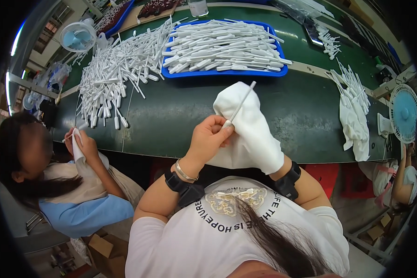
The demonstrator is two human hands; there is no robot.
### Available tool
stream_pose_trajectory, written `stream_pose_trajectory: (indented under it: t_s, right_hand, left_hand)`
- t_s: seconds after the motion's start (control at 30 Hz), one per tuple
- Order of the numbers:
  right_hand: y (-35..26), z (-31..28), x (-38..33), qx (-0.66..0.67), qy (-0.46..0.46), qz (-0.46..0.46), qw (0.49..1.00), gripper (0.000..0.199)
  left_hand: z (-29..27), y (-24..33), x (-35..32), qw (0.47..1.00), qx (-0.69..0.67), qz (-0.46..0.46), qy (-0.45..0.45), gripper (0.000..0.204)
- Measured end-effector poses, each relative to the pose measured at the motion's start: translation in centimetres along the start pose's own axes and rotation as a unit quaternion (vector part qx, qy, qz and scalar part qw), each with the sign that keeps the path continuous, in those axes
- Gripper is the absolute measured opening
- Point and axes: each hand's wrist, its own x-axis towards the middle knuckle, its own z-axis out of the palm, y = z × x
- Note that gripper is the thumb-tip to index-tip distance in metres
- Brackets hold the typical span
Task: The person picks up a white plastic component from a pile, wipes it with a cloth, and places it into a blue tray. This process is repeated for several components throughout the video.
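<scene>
My left hand (209, 137) is closed, thumb and fingers pinching the thick end of a slim white plastic stick (241, 104). The stick's thin shaft slants up and to the right in front of a white cloth (252, 141). That cloth drapes over my right hand and hides its fingers; only the right wrist (282, 170) comes out below it. Both hands are above the near edge of the dark green table (171, 118). Beyond them stands a blue tray (227, 73) heaped with similar white sticks (222, 46).
A loose pile of white sticks (118, 69) spreads left of the tray. On the right, more sticks (352, 85) lie on a crumpled white cloth (354, 120) beside a small fan (404, 113). At the left, a co-worker's hands (84, 144) hold a white cloth.
</scene>
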Motion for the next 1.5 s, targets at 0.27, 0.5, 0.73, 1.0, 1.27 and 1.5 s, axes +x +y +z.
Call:
stream_pose_trajectory:
  t_s: [0.27, 0.5, 0.73, 1.0, 1.27, 1.5]
  right_hand:
    - [1.2, -0.9, -0.6, -0.077, 0.047, -0.075, 0.993, 0.039]
    - [-2.3, -2.4, -0.3, -0.314, 0.043, -0.134, 0.939, 0.037]
    - [-0.1, -2.4, -1.0, -0.159, 0.006, -0.107, 0.981, 0.022]
    - [2.1, -1.0, -1.5, -0.232, 0.046, -0.162, 0.958, 0.028]
    - [0.2, -3.7, -0.2, -0.289, 0.010, -0.078, 0.954, 0.034]
    - [-3.1, -3.1, -1.2, -0.565, -0.024, -0.158, 0.810, 0.040]
  left_hand:
    - [1.0, 1.2, -2.2, 0.886, 0.372, 0.274, 0.035, 0.015]
    - [0.7, 2.0, -2.8, 0.980, 0.180, 0.082, -0.006, 0.013]
    - [0.8, 2.8, -3.2, 0.820, 0.462, 0.335, 0.036, 0.013]
    - [0.7, 2.5, -2.7, 0.679, 0.561, 0.467, 0.077, 0.016]
    - [-0.2, 2.2, -3.8, 0.720, 0.509, 0.468, 0.052, 0.012]
    - [-2.4, 0.9, -4.9, 0.974, 0.171, 0.142, 0.041, 0.006]
